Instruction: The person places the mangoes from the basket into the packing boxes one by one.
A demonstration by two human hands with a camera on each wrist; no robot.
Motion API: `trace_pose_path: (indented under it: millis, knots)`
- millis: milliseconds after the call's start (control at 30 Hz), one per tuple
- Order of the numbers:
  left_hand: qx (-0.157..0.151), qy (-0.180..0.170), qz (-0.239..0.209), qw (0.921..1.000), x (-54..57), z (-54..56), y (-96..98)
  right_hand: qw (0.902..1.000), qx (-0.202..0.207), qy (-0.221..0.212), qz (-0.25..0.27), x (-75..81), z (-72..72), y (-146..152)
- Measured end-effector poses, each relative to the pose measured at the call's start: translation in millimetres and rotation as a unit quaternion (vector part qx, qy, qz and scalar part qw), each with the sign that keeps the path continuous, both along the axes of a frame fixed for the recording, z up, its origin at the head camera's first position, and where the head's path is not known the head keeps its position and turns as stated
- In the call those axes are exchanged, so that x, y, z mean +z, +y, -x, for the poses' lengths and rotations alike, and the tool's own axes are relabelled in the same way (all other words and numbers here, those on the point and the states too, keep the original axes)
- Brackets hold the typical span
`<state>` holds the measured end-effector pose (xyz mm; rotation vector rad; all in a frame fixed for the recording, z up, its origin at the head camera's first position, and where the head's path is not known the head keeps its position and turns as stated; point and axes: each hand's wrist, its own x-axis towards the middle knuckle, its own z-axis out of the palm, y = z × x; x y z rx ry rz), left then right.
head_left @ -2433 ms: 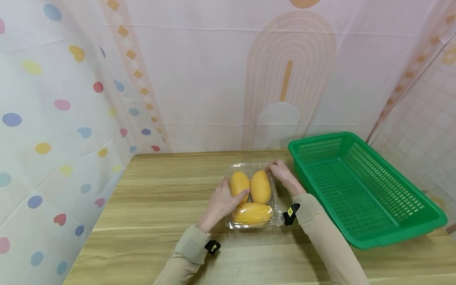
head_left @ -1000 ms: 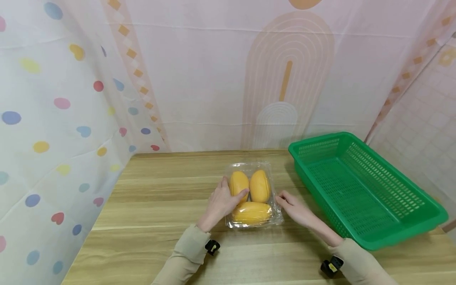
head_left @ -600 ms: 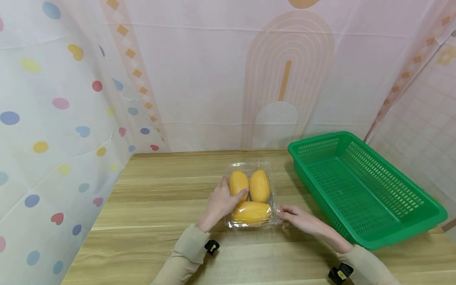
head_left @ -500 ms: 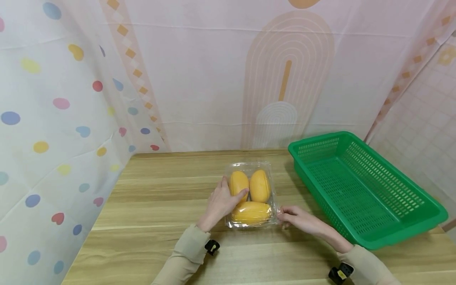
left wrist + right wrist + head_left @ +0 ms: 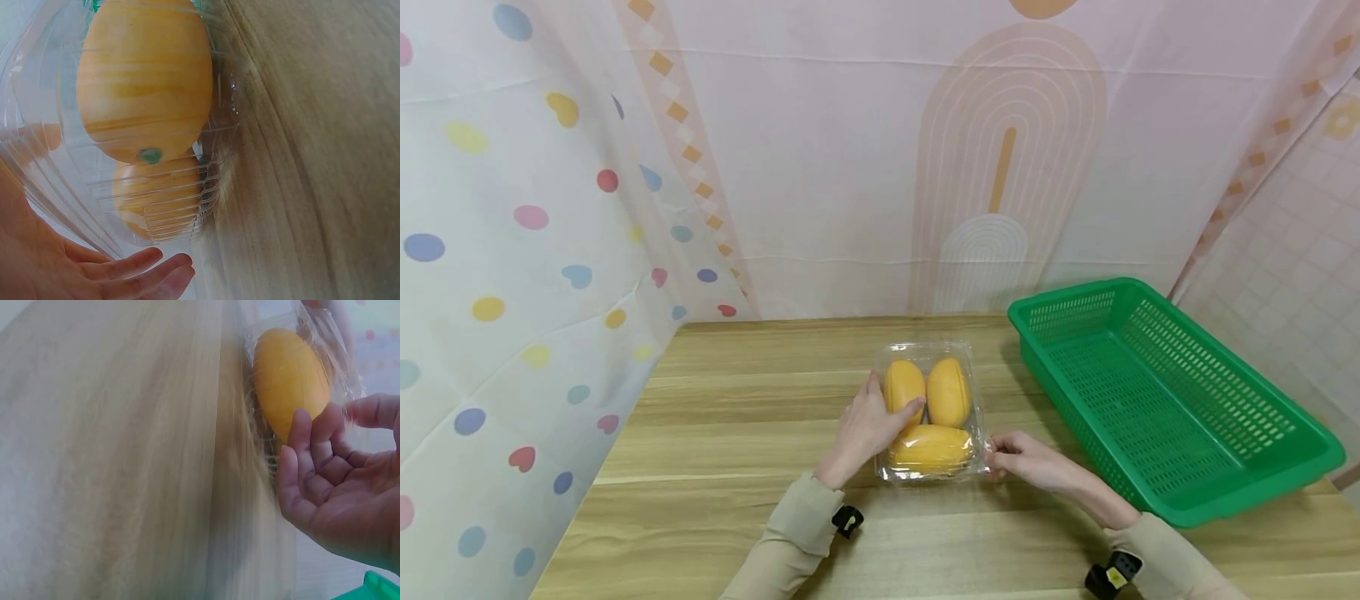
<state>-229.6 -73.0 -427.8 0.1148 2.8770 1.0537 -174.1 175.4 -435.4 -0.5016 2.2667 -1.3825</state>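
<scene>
A clear plastic clamshell box (image 5: 922,351) lies on the table with three yellow mangoes inside: two side by side (image 5: 948,395) and one crosswise (image 5: 931,448) nearest me. My left hand (image 5: 867,429) rests on the box's left side, thumb laid across the lid. In the left wrist view its fingers (image 5: 134,269) are extended loosely beside the plastic wall, and a green stem end shows on one mango (image 5: 147,81). At the near right corner my right hand (image 5: 1026,460) pinches the box's edge between thumb and index finger; its other fingers (image 5: 294,481) curl loosely below.
A green perforated basket (image 5: 1063,392) with nothing in it stands at the right, close beside my right forearm. The wooden table (image 5: 737,417) ends at a patterned cloth backdrop (image 5: 820,183). A dotted cloth (image 5: 572,358) hangs at the left.
My right hand has come down from the box's far right corner along its right side to the near right corner, where it has stayed over the last half second. The left hand has kept its place.
</scene>
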Motion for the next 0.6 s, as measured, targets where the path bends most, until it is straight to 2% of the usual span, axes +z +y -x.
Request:
trace_pose_path:
  millis: [267, 467, 600]
  knots:
    - [-0.001, 0.0, -0.003, 1.0, 0.2, 0.4, 1.0, 0.9999, -0.011, 0.006, -0.006, 2.0, -0.8, -4.6]
    - [-0.002, 0.001, -0.003, 1.0, 0.5, -0.5, 1.3, 0.9998, -0.014, -0.011, 0.006, 1.1, 0.4, -2.4]
    - [-0.003, 0.003, -0.003, 1.0, 0.3, -0.9, 1.6, 0.999, -0.034, -0.026, 0.009, 1.6, 0.3, -2.5]
